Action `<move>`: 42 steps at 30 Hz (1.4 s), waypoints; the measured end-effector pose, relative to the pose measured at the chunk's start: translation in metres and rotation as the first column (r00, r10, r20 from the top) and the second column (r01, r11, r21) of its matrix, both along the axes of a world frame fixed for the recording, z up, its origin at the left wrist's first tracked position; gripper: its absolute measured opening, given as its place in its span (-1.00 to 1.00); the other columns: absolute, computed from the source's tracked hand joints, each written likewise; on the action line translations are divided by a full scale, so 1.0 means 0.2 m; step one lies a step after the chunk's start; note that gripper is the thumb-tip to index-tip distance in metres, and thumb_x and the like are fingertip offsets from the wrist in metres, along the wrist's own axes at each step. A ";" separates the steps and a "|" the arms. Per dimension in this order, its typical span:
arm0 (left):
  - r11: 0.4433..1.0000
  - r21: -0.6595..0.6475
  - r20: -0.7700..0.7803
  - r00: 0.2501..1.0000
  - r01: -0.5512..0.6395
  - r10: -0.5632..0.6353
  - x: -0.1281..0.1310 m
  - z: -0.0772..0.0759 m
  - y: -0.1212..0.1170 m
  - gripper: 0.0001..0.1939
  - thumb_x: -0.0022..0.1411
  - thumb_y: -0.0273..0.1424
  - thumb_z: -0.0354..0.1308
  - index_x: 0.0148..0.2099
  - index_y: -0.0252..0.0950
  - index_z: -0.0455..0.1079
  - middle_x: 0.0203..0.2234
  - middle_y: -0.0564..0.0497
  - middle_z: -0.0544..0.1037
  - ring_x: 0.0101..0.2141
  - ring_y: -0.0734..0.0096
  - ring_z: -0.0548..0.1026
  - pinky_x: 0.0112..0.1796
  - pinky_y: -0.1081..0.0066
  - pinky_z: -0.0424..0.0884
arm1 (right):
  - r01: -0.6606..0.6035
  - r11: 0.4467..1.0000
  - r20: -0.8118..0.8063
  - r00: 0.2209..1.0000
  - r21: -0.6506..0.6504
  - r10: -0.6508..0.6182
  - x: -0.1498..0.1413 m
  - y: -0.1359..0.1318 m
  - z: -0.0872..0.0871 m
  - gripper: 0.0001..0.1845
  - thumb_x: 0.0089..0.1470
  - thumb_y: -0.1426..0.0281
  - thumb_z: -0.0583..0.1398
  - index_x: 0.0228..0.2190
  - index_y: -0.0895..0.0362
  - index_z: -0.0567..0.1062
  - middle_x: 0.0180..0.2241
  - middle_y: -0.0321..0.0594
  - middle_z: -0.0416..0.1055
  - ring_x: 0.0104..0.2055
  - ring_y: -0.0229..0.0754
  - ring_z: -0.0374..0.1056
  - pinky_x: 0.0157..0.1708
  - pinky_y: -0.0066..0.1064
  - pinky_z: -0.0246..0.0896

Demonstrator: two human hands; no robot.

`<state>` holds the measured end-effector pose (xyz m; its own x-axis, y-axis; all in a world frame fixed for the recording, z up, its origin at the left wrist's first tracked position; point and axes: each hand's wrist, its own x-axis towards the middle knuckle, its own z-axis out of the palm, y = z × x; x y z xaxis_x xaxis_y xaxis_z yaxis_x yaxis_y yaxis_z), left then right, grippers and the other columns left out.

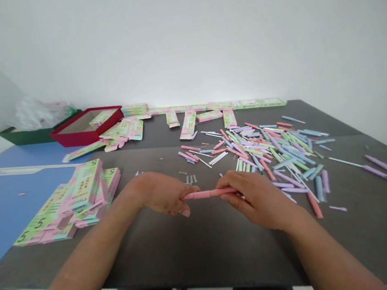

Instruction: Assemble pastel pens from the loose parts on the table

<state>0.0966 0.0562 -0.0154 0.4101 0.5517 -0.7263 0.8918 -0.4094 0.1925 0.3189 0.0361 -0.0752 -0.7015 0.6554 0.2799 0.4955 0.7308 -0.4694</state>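
Above the dark tabletop (pixel 197 250), a coral-pink pen (pixel 203 194) is stretched level between my two hands. My left hand (pixel 164 195) is closed on its left end, with the thumb pointing forward. Around the right end are the fingers of my right hand (pixel 250 196), also closed. A seam shows near the middle of the pen; its ends are hidden in my fingers. Just beyond the hands lie a few small clear pieces (pixel 190 179). To the right spreads a heap of pastel pen parts (pixel 280 147), with thin white refills (pixel 218 159) among them.
Printed pen boxes (pixel 86 186) are piled at the left. Behind them stand a red tray (pixel 87 134) and a green tray (pixel 36 135) holding a plastic bag (pixel 41 114). More boxes (pixel 217 106) line the wall. A purple pen (pixel 386 176) with its refill showing lies far right.
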 end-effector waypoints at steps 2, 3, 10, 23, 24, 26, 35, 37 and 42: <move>1.000 -0.002 0.001 1.000 -0.011 0.011 0.00 0.00 0.00 -0.61 0.16 -0.28 0.12 0.04 -0.22 0.33 -0.35 -0.01 0.59 -0.37 0.28 0.50 -0.45 0.46 0.28 | -0.003 1.000 -0.018 1.000 0.011 0.003 0.00 0.01 0.00 -0.85 0.22 0.33 0.05 -0.25 0.12 0.37 -0.33 -0.23 0.38 -0.33 -0.23 0.26 -0.38 -0.43 0.00; 1.000 -0.002 -0.004 1.000 -0.014 0.014 0.00 0.00 0.00 -0.62 0.15 -0.28 0.12 0.04 -0.21 0.34 -0.33 -0.02 0.59 -0.36 0.27 0.50 -0.44 0.46 0.29 | -0.004 1.000 -0.017 1.000 0.015 0.004 0.00 0.01 0.00 -0.82 0.23 0.31 0.04 -0.26 0.12 0.38 -0.34 -0.23 0.38 -0.34 -0.23 0.26 -0.39 -0.43 -0.01; 1.000 -0.007 0.009 1.000 0.002 -0.002 0.00 0.01 0.00 -0.56 0.15 -0.28 0.11 0.09 -0.22 0.30 -0.25 -0.05 0.58 -0.30 0.26 0.49 -0.41 0.46 0.31 | 0.006 0.999 -0.024 1.000 -0.032 -0.007 0.03 0.01 0.01 -0.78 0.24 0.30 0.02 -0.27 0.12 0.41 -0.36 -0.22 0.42 -0.35 -0.23 0.29 -0.39 -0.43 0.02; 1.000 -0.019 0.049 0.999 -0.016 0.017 -0.01 0.02 0.00 -0.56 0.14 -0.28 0.09 0.09 -0.23 0.31 -0.41 0.00 0.57 -0.42 0.31 0.46 -0.48 0.47 0.27 | 0.016 0.995 -0.096 0.995 -0.095 -0.025 0.05 0.02 0.01 -0.85 0.18 0.37 0.08 -0.21 0.11 0.40 -0.35 -0.26 0.42 -0.37 -0.26 0.29 -0.40 -0.45 0.05; 1.000 -0.014 0.049 0.999 -0.015 0.016 -0.01 0.03 0.00 -0.55 0.14 -0.29 0.09 0.09 -0.23 0.30 -0.42 0.01 0.57 -0.43 0.31 0.46 -0.48 0.47 0.27 | 0.013 0.995 -0.095 0.995 -0.096 -0.022 0.05 0.03 0.02 -0.84 0.19 0.36 0.07 -0.21 0.11 0.41 -0.35 -0.26 0.42 -0.36 -0.26 0.29 -0.40 -0.45 0.05; 1.000 -0.016 0.047 0.999 -0.015 0.016 -0.01 0.03 0.00 -0.55 0.14 -0.29 0.08 0.10 -0.24 0.31 -0.43 0.01 0.56 -0.44 0.31 0.45 -0.48 0.46 0.27 | 0.012 0.996 -0.098 0.995 -0.088 -0.020 0.05 0.03 0.02 -0.81 0.21 0.33 0.06 -0.22 0.12 0.42 -0.34 -0.25 0.43 -0.35 -0.26 0.30 -0.39 -0.45 0.06; 0.999 -0.043 0.104 0.994 -0.033 0.037 -0.04 0.04 0.01 -0.43 0.15 -0.28 0.08 0.21 -0.22 0.19 -0.46 0.04 0.53 -0.47 0.34 0.42 -0.50 0.47 0.26 | 0.040 0.998 -0.113 0.992 -0.058 -0.046 0.08 0.04 0.03 -0.84 0.17 0.38 0.09 -0.21 0.11 0.40 -0.32 -0.20 0.44 -0.36 -0.25 0.32 -0.39 -0.46 0.10; 0.998 -0.056 0.106 0.994 -0.036 0.042 -0.05 0.04 0.01 -0.44 0.15 -0.30 0.07 0.20 -0.23 0.19 -0.46 0.04 0.53 -0.47 0.34 0.42 -0.50 0.47 0.26 | 0.030 0.998 -0.123 0.992 -0.060 -0.037 0.09 0.04 0.03 -0.85 0.16 0.40 0.09 -0.21 0.11 0.39 -0.30 -0.19 0.43 -0.35 -0.24 0.33 -0.38 -0.45 0.12; 0.998 -0.052 0.106 0.993 -0.036 0.042 -0.06 0.05 0.01 -0.39 0.16 -0.32 0.06 0.26 -0.24 0.11 -0.33 -0.02 0.56 -0.37 0.30 0.45 -0.43 0.45 0.29 | -0.020 0.994 -0.141 0.990 -0.104 0.005 0.12 0.04 0.03 -0.77 0.21 0.36 0.04 -0.12 0.10 0.39 -0.24 -0.14 0.45 -0.30 -0.20 0.39 -0.33 -0.42 0.22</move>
<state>0.0844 0.0591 -0.0050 0.4658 0.5330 -0.7064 0.8801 -0.3621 0.3072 0.3423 0.0450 -0.0683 -0.6682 0.6779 0.3064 0.4103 0.6794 -0.6084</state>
